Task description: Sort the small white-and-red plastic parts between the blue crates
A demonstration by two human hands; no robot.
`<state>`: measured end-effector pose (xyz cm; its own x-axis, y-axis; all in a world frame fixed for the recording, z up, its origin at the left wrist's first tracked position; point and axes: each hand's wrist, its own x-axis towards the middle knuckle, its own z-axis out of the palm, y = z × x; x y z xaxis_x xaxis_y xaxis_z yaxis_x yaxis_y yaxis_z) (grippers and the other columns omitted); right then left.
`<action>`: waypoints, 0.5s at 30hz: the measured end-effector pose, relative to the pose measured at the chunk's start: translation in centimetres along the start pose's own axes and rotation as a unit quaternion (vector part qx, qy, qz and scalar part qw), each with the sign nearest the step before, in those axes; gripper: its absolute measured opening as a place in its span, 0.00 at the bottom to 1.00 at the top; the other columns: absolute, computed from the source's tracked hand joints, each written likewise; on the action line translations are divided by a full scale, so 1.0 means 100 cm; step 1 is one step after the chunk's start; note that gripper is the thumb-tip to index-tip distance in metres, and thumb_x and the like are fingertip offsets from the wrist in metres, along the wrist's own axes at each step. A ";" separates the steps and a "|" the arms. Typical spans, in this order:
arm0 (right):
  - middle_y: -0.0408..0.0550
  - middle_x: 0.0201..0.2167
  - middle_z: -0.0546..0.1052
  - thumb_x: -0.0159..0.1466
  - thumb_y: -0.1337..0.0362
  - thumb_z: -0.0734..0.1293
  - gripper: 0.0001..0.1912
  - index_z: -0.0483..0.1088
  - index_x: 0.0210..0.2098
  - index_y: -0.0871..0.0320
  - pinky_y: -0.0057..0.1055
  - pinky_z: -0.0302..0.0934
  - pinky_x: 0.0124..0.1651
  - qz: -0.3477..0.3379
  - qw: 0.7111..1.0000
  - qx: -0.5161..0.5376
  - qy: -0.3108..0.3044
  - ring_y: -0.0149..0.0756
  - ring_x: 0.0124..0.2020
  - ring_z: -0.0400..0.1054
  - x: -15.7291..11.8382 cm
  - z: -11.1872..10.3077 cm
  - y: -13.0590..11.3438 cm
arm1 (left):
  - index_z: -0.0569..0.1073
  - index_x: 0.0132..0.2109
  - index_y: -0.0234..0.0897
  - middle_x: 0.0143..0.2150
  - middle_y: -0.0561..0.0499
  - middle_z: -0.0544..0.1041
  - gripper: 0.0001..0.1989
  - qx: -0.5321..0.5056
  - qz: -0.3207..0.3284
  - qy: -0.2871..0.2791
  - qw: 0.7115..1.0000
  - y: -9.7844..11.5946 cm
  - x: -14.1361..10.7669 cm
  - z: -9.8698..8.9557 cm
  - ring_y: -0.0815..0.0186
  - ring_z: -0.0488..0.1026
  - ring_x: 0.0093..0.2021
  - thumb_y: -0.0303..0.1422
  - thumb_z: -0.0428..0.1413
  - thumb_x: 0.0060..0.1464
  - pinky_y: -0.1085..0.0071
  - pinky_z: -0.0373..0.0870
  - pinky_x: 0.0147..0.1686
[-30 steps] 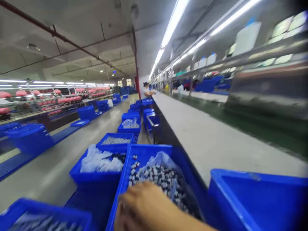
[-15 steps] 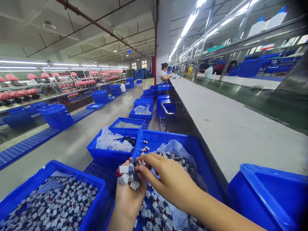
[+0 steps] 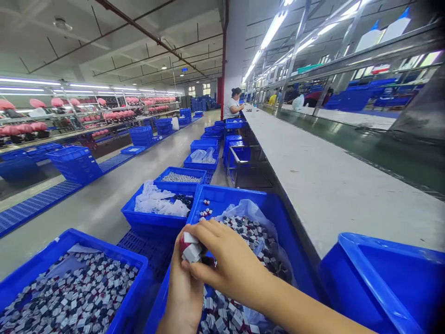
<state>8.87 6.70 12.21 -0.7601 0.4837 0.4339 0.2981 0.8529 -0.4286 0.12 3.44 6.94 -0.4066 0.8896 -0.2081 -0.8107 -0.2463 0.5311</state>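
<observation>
Small white, dark-red and dark-blue blocks [image 3: 192, 253] sit in a clump between my two hands. My left hand [image 3: 186, 292] is cupped under them, its fingers curled up around the far side. Over the top, my right hand [image 3: 225, 253] closes on the clump, thumb on the near side and fingers across. Part of the clump is hidden by the right hand. Directly below is a large blue bin [image 3: 239, 191] with many similar blocks [image 3: 222, 317] and a clear plastic bag [image 3: 274, 227] holding more of them.
At lower left stands a blue bin [image 3: 137, 278] full of blocks. Ahead are a bin with white plastic [image 3: 156, 202] and one with small pale parts [image 3: 184, 177]. A long white table [image 3: 313, 185] and another blue bin [image 3: 385, 278] lie to my right. A person [image 3: 233, 104] works farther off.
My right hand has moved left and closed over the blocks in my left hand, covering most of them. The view has shifted slightly.
</observation>
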 end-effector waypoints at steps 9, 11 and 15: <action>0.38 0.25 0.61 0.51 0.67 0.57 0.12 0.58 0.37 0.55 0.23 0.53 0.23 0.193 0.900 0.370 0.125 0.26 0.22 0.54 0.005 -0.027 0.000 | 0.64 0.36 0.40 0.34 0.51 0.74 0.10 0.177 0.230 -0.031 0.957 0.006 -0.015 0.002 0.72 0.66 0.18 0.41 0.48 0.51 0.75 0.64 0.19; 0.37 0.21 0.57 0.49 0.69 0.56 0.08 0.58 0.30 0.56 0.21 0.50 0.21 0.188 0.904 0.375 0.081 0.25 0.20 0.52 0.005 -0.028 0.000 | 0.64 0.36 0.40 0.33 0.52 0.74 0.09 0.180 0.267 -0.061 0.945 0.003 -0.019 0.000 0.73 0.65 0.17 0.40 0.50 0.50 0.76 0.62 0.18; 0.36 0.17 0.60 0.54 0.68 0.56 0.01 0.56 0.25 0.57 0.23 0.54 0.23 0.162 0.899 0.405 -0.030 0.26 0.18 0.59 0.002 -0.023 -0.006 | 0.64 0.38 0.41 0.33 0.52 0.74 0.10 0.150 0.289 -0.122 0.938 -0.003 -0.023 -0.007 0.71 0.66 0.19 0.38 0.52 0.49 0.77 0.61 0.19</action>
<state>9.86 6.73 14.35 -0.7460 0.6490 0.1489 0.0104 0.2349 -0.9720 0.96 1.23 6.67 -0.6036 0.7114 0.3599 -0.3151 -0.6275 0.7120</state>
